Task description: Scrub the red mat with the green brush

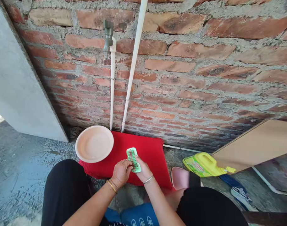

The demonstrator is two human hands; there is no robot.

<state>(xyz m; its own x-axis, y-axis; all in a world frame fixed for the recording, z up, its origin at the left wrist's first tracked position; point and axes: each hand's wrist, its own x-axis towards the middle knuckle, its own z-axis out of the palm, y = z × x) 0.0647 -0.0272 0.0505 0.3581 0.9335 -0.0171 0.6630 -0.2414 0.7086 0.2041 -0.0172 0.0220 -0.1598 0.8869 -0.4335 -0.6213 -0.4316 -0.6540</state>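
A scrub brush (134,160) with a pale green-white body and green bristles is held above a red cloth (145,147), its bristles turned up toward me. Dark reddish bits show among the bristles. My right hand (143,169) grips the brush along its right edge, thumb on the rim. At the lower left of the bristles, my left hand (121,172) has its fingers curled and pinched together against the brush. Whatever may be between those fingertips is hidden. Left of the hands, a pale pink basin (95,144) rests partly on the red cloth.
A yellow jug (206,164) lies on its side at the right, near a pink plastic slipper (180,178) and a tan board (256,146). Ahead, a metal tap (107,39) and white pipes (135,59) run down the brick wall. The floor at left is wet.
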